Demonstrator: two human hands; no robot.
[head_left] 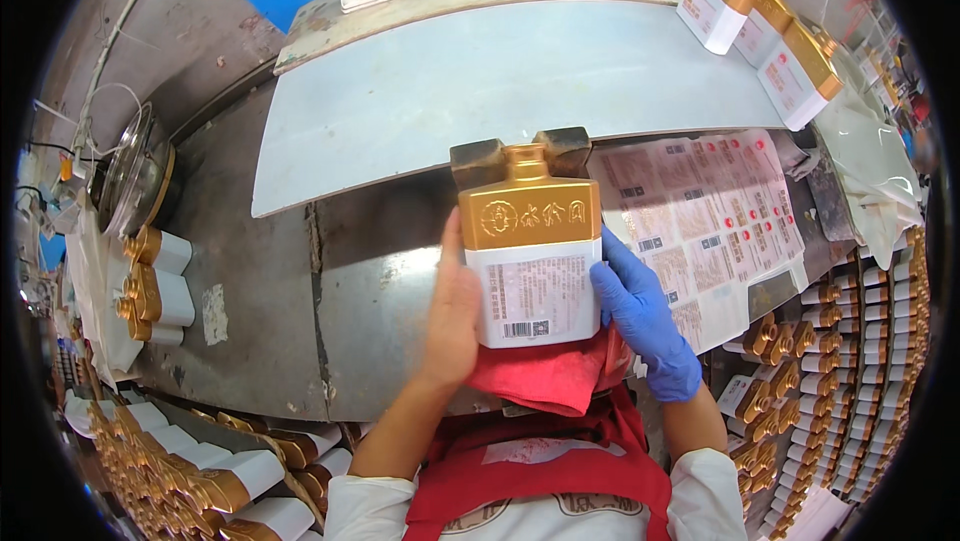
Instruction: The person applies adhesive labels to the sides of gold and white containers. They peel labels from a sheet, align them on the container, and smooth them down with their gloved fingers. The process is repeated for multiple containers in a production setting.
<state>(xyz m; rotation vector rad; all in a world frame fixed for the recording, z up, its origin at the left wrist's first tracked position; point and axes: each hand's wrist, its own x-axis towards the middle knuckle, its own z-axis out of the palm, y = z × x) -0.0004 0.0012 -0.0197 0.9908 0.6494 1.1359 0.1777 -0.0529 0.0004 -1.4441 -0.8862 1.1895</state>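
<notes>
Upright between my hands is a flat white bottle (535, 271) with a gold shoulder and neck, and a printed label on its front face. Bare, my left hand (455, 311) presses along the bottle's left side, slightly blurred. My right hand (645, 316), in a blue glove, grips the right side with its thumb near the label's edge. Below the bottle lies a red cloth (550, 376). Two dark blocks (478, 161) stand behind the bottle's neck. To the right are sheets of printed labels (700, 211).
Three gold-and-white bottles (715, 6) stand at the far right of a pale board (470, 71). More bottles (160, 281) lie at the left of the metal table (250, 361). Several rows of bottles (820, 391) fill the lower right, and others (210, 471) the lower left.
</notes>
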